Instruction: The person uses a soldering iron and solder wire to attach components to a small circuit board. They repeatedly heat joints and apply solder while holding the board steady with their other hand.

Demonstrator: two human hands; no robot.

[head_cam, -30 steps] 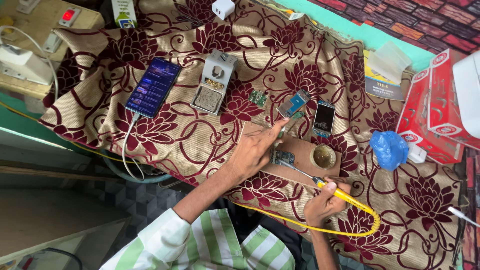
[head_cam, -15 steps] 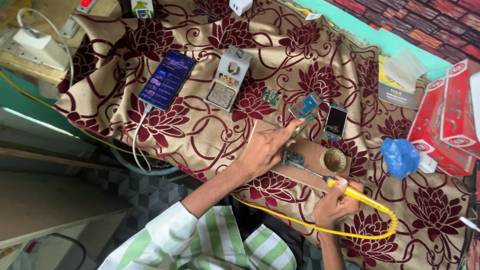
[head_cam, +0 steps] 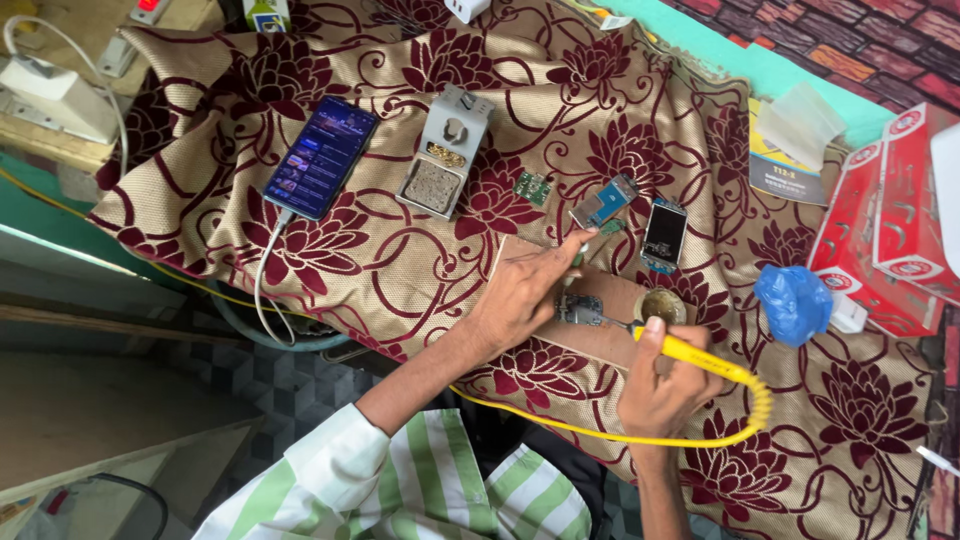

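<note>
Two red cartons [head_cam: 890,215] — far right, beside blue bag [head_cam: 793,303].

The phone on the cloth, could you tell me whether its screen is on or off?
On. The phone lies face up on the cloth, its screen lit with coloured content, and a white cable is plugged into its lower end.

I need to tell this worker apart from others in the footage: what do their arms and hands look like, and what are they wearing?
Both hands are bare, with no gloves, rings or watch visible. The left hand leads back along a bare forearm to a sleeve with broad green and white stripes, rolled or cut near the elbow. The right hand shows a bare wrist and forearm; no sleeve reaches the picture on that side.
</note>
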